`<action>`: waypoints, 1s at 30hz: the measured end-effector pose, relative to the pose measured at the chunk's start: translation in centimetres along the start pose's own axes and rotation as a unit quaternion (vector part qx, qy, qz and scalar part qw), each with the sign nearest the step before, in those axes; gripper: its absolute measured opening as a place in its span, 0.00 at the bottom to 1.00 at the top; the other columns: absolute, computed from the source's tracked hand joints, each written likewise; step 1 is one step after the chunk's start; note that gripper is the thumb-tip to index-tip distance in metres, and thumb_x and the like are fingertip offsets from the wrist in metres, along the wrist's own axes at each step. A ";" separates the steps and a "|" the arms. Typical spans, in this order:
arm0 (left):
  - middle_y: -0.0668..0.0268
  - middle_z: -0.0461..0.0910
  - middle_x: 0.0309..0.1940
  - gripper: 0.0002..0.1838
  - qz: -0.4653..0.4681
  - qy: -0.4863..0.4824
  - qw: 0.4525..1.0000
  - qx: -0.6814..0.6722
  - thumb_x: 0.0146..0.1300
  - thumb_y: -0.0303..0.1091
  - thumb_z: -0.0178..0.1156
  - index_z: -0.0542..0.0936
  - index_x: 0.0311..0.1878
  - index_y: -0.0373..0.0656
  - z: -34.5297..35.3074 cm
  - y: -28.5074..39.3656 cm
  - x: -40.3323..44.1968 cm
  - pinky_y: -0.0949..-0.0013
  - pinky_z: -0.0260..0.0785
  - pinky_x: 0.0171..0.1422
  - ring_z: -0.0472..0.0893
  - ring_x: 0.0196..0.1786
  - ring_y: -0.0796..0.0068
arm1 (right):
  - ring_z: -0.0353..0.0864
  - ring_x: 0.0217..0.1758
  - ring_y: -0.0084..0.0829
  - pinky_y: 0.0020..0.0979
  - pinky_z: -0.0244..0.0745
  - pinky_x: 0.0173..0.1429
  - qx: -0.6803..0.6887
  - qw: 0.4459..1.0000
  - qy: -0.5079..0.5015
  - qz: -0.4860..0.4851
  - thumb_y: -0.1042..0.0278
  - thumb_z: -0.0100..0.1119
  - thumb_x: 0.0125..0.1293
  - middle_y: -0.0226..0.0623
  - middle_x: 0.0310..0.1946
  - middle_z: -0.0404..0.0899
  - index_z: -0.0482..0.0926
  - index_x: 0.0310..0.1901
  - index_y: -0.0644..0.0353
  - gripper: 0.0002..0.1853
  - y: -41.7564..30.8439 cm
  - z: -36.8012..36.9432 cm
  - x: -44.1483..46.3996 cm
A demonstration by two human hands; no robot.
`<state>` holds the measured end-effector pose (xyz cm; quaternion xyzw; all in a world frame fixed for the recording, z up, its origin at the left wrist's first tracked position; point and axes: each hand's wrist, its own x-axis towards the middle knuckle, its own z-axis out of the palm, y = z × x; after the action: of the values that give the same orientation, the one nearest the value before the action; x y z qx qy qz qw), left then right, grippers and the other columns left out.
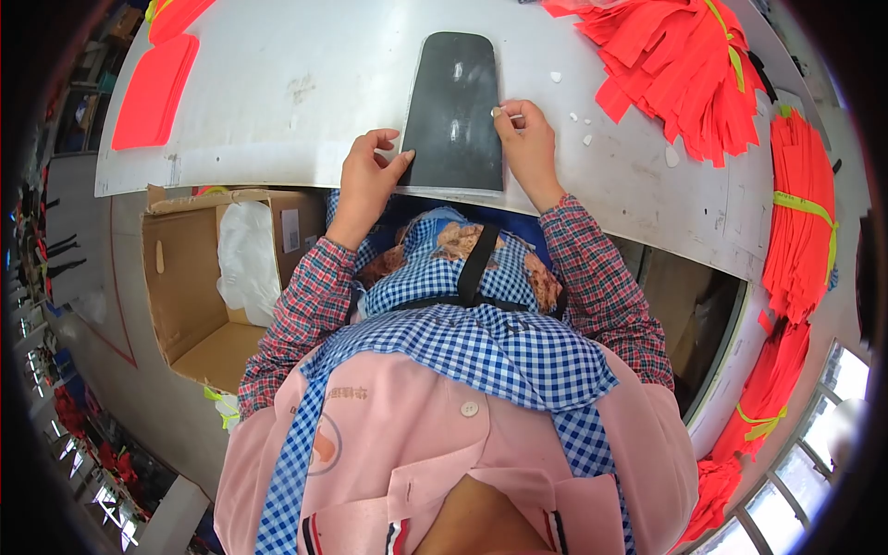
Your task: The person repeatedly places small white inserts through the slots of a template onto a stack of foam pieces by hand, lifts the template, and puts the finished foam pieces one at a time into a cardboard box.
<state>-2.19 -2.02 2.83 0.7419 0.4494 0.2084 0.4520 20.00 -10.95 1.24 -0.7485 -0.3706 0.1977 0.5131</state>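
Black panel (453, 120) flat at table (277, 102) edge, a hand on each side

Head feed, one view. I have the panel mid-table, lying flat, narrow end away from me, wide end along the near edge. Two glare spots on it, clear film showing around the rim.

Left hand (373, 176): at the panel's near left corner. Fingers parted, thumb tip at the panel's side edge; I see nothing gripped. Whether the thumb presses, I can't tell.

Right hand (529, 143): just beside the panel's right edge. Thumb and index pinched together on a pale bit (497, 112), too small for me to identify. Other fingers curled.

Around: white scraps (672, 157) scattered right of the right hand. Red stack (155, 92) on the table's left, part of another behind it, cut off by frame. Fanned red bundle (671, 79) far right on the table, yellow band (724, 37) around it. More red strips (797, 231) past the table's right side, also banded. Open box (190, 287) below table level on my left, plastic bag (247, 259) inside. Checked apron (462, 356) over the lap, plaid sleeves (310, 301) on both arms.
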 end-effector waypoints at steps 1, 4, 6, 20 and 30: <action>0.59 0.76 0.46 0.24 0.044 0.008 0.999 0.017 0.61 0.36 0.68 0.75 0.56 0.36 0.2 0.0 0.0 0.69 0.75 0.44 0.79 0.43 0.71 | 0.80 0.33 0.30 0.32 0.75 0.39 -0.001 1.000 0.002 0.000 0.64 0.61 0.64 0.41 0.40 0.81 0.78 0.39 0.66 0.11 0.0 0.0 0.0; 0.50 0.70 0.61 0.31 0.162 0.020 0.983 0.085 0.59 0.37 0.69 0.71 0.63 0.36 0.6 0.5 -0.3 0.61 0.72 0.59 0.73 0.62 0.59 | 0.80 0.32 0.30 0.32 0.75 0.39 0.001 1.000 0.008 -0.005 0.65 0.61 0.64 0.42 0.39 0.81 0.78 0.39 0.66 0.11 0.2 0.0 -0.1; 0.46 0.64 0.68 0.36 0.225 0.013 0.962 0.157 0.58 0.39 0.70 0.67 0.67 0.37 0.9 1.2 -0.7 0.58 0.68 0.65 0.66 0.70 0.53 | 0.80 0.32 0.31 0.33 0.75 0.39 0.002 1.000 0.012 -0.009 0.65 0.61 0.64 0.42 0.38 0.81 0.78 0.39 0.66 0.11 0.4 0.1 -0.2; 0.43 0.50 0.75 0.46 0.170 -0.082 0.971 0.147 0.57 0.46 0.71 0.59 0.71 0.33 1.4 0.7 -1.0 0.66 0.80 0.54 0.63 0.72 0.49 | 0.81 0.32 0.32 0.33 0.76 0.38 -0.024 0.999 0.012 -0.029 0.67 0.61 0.64 0.42 0.37 0.82 0.78 0.39 0.66 0.09 -0.3 0.2 -0.1; 0.40 0.59 0.70 0.37 0.243 0.009 0.952 0.187 0.63 0.45 0.64 0.64 0.68 0.31 1.5 1.2 0.3 0.54 0.60 0.73 0.61 0.72 0.42 | 0.81 0.30 0.27 0.30 0.76 0.36 -0.011 0.999 0.032 -0.042 0.67 0.62 0.65 0.38 0.35 0.83 0.78 0.38 0.65 0.09 -0.1 -0.4 -0.3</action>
<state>-0.42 -2.69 3.09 0.8980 0.2900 0.2309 0.2370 20.04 -11.38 1.48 -0.7440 -0.3874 0.1480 0.5240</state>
